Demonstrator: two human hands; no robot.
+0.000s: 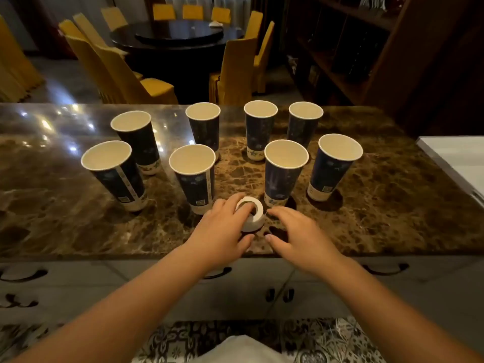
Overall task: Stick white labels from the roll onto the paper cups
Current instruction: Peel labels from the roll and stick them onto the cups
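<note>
Label roll on desk near front edge, between two nearest paper cups. Left hand rests fingers over roll, loosely curled. Right hand spread, empty, just beside. Advice: pin roll with left, pick label edge with right fingertip; no cup labelled yet.

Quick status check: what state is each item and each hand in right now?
Paper cups: eight, upright, open, empty so far as visible, no white labels seen.
Label roll: on the marble counter, under the left fingers.
Left hand: touching roll.
Right hand: open, empty, beside roll.
</note>
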